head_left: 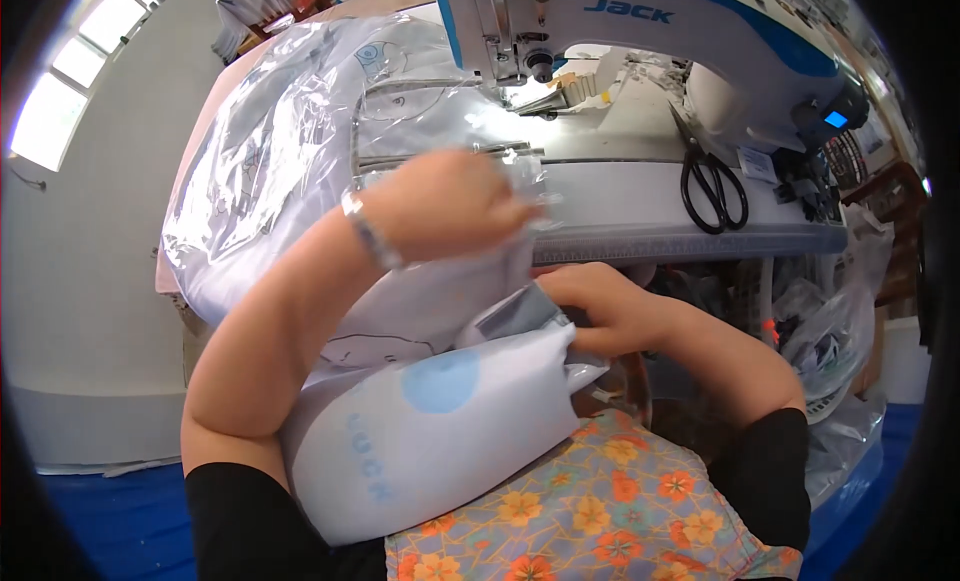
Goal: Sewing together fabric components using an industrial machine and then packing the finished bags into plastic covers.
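My left hand (pixel 450 206), slightly blurred, is curled in a pinch over the sheet of clear plastic (pixel 290 131), near its right edge. What its fingers hold is hard to make out. Beneath the plastic lies white fabric with printed line drawings. A folded length of white fabric (pixel 440 451) with a light blue circle spills across my lap. My right hand (pixel 610 306) is closed on this fabric's upper right edge, by a grey underside; some of its fingers are hidden. Just beyond my left hand stands the sewing machine's needle area (pixel 525 56).
A white and blue sewing machine (pixel 640 26) spans the table's back. Black-handled scissors (pixel 714 191) lie on the table at right. Along the front edge runs a ruler strip (pixel 680 246). Clear plastic bags (pixel 820 301) hang at the right, and a floral apron (pixel 590 511) covers my lap.
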Action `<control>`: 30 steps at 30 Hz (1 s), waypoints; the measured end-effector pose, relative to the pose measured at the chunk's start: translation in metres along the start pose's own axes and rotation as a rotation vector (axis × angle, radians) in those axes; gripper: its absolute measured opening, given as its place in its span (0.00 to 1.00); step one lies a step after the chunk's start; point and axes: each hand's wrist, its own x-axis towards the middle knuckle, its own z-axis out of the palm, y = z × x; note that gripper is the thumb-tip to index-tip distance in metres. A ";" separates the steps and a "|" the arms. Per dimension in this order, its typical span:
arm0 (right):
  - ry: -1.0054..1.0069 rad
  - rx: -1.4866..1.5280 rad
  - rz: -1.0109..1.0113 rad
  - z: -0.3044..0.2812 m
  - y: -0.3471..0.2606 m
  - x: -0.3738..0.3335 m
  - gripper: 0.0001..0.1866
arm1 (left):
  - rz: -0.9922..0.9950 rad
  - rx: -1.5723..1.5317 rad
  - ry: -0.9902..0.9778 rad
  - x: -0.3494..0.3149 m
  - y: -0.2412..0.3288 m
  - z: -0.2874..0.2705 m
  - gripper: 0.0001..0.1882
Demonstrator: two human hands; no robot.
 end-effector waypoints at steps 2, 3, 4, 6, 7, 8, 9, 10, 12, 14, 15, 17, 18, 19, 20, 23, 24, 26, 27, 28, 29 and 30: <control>0.008 0.074 -0.001 0.005 0.000 0.009 0.20 | 0.024 0.017 0.041 0.036 -0.005 0.007 0.12; 0.005 0.146 -0.025 0.010 -0.002 0.014 0.19 | -0.082 0.053 0.172 0.047 -0.018 0.033 0.13; 0.043 0.178 -0.037 0.017 0.002 0.015 0.19 | -0.171 0.088 0.299 0.058 -0.030 0.056 0.15; 0.039 0.191 -0.023 0.020 0.013 0.008 0.20 | -0.092 0.080 0.448 0.048 -0.038 0.092 0.18; 0.038 0.208 -0.008 0.024 0.017 0.006 0.21 | -0.010 0.071 0.591 0.039 -0.039 0.101 0.24; 0.064 0.217 0.001 0.028 0.019 0.005 0.21 | 0.039 0.032 0.581 0.036 -0.045 0.106 0.27; 0.061 0.219 0.003 0.028 0.018 0.005 0.21 | 0.036 0.029 0.581 0.035 -0.045 0.106 0.27; 0.052 0.211 0.036 0.027 0.016 0.006 0.21 | 0.030 0.068 0.589 0.034 -0.044 0.106 0.27; 0.077 0.158 0.095 0.023 0.012 0.005 0.18 | 0.027 0.105 0.598 0.034 -0.043 0.105 0.27; 0.105 0.188 0.074 0.013 0.010 -0.002 0.17 | 0.010 0.076 0.551 0.035 -0.042 0.102 0.28; 0.132 0.219 0.050 0.010 0.007 -0.005 0.16 | 0.013 0.073 0.551 0.036 -0.042 0.099 0.28; 0.144 0.256 0.101 0.007 0.008 -0.007 0.13 | 0.033 0.064 0.550 0.038 -0.043 0.095 0.27; 0.144 0.279 0.144 0.007 0.013 -0.008 0.13 | 0.034 0.061 0.551 0.040 -0.046 0.095 0.27; 0.143 0.303 0.188 0.006 0.016 -0.008 0.13 | 0.058 0.040 0.548 0.043 -0.051 0.094 0.26; 0.141 0.303 0.191 0.003 0.018 -0.007 0.13 | 0.081 0.019 0.544 0.046 -0.056 0.094 0.25; 0.173 0.355 0.256 -0.003 0.019 -0.007 0.11 | 0.125 0.085 0.627 0.055 -0.063 0.095 0.22; 0.214 0.329 0.267 -0.002 0.020 -0.005 0.11 | 0.126 0.080 0.628 0.057 -0.068 0.095 0.22; 0.254 0.305 0.281 0.002 0.023 -0.001 0.11 | 0.203 0.067 0.670 0.060 -0.077 0.095 0.19; 0.313 0.307 0.265 0.005 0.026 0.000 0.10 | 0.209 0.063 0.668 0.061 -0.080 0.095 0.19; 0.373 0.309 0.250 0.007 0.028 0.000 0.09 | 0.222 0.050 0.693 0.061 -0.082 0.095 0.19; 0.379 0.310 0.254 0.008 0.028 -0.001 0.09 | 0.236 0.036 0.717 0.062 -0.083 0.095 0.18; 0.380 0.279 0.251 0.007 0.028 -0.002 0.09 | 0.240 0.034 0.715 0.062 -0.081 0.096 0.18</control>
